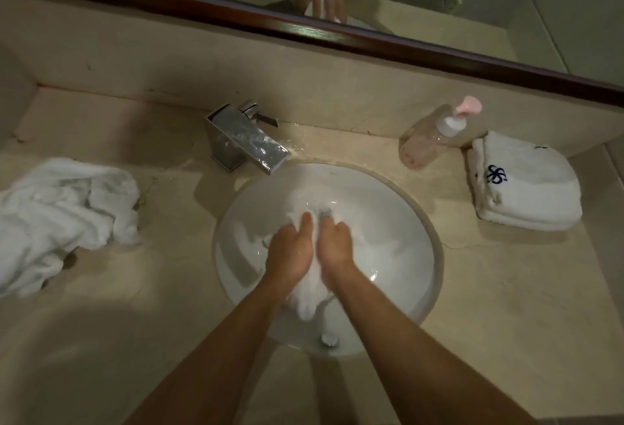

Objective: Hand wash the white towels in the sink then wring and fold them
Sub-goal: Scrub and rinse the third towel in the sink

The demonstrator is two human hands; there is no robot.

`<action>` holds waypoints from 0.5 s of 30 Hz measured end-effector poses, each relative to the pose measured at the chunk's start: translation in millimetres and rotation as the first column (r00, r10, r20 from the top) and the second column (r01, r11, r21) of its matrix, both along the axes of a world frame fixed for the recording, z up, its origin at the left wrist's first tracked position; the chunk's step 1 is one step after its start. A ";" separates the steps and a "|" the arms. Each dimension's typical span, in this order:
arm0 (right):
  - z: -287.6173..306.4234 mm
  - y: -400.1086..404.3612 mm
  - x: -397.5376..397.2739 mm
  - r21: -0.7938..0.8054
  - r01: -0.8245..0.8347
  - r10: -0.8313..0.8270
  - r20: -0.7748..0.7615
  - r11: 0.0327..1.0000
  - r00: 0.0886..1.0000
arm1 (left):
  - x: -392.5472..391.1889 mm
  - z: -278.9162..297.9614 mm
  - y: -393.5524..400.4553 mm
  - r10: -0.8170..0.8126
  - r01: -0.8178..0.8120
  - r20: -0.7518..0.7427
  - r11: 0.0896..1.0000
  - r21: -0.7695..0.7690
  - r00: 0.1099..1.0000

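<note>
Towel [309, 303], white, wet and bunched, lay in the round white sink [398, 208], squeezed between both hands. Left hand [289, 252] and right hand [335, 245] curled around its soft terry folds, palms facing. Chrome square faucet [248, 139] stood at the basin's far rim. Crumpled towels [60, 215] sat by the counter's [152, 306] left edge; a folded monogrammed towel [526, 185] and clear pump bottle [435, 136] occupied the right. Near counter remained bare beige stone.
</note>
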State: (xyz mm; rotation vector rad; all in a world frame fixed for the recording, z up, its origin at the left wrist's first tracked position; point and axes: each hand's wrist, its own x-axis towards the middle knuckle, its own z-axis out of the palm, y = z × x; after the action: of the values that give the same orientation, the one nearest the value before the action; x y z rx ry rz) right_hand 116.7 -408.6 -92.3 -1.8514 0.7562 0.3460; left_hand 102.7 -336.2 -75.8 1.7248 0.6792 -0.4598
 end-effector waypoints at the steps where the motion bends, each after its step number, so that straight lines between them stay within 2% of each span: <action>1: -1.5 11.0 -6.9 -0.017 -0.096 0.096 0.052 0.995 0.994 | 7.5 -2.3 4.3 0.066 -0.067 -0.030 0.997 -0.032 0.997; 3: -8.1 10.9 -10.5 -0.061 -0.184 0.190 0.114 0.981 0.975 | 11.1 -5.8 5.3 0.098 -0.104 -0.065 0.991 -0.085 0.993; 5: -12.6 -7.6 12.0 -0.004 -0.083 0.083 -0.003 0.997 0.997 | 1.8 -1.6 -1.8 -0.009 0.003 -0.076 0.997 -0.081 0.997; 7: -17.3 -16.9 16.7 0.000 -0.043 0.042 -0.091 0.999 0.995 | -4.9 -0.1 -5.6 -0.018 0.014 -0.066 0.998 -0.056 0.998; 10: -3.9 9.9 -9.8 -0.015 -0.255 0.255 0.026 0.967 0.966 | 7.6 -11.4 3.0 0.200 -0.219 -0.129 0.963 -0.156 0.971; 11: 1.6 13.5 -16.8 0.003 -0.265 0.264 0.063 0.964 0.962 | 9.4 -14.2 4.1 0.230 -0.249 -0.126 0.954 -0.165 0.965; 13: 1.0 2.3 -7.7 0.014 -0.204 0.202 0.066 0.979 0.977 | 2.4 -10.0 -4.8 0.190 -0.204 -0.109 0.970 -0.130 0.976; 15: -3.3 -16.6 10.6 -0.079 -0.139 0.140 0.015 0.987 0.990 | -8.9 0.8 -14.9 0.093 -0.103 -0.079 0.985 -0.136 0.993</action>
State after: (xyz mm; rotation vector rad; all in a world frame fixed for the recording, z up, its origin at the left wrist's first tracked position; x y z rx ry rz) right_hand 127.2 -425.2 -95.6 -1.9835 0.6349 0.3911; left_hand 93.8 -351.1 -75.0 1.5418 0.7625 -0.4915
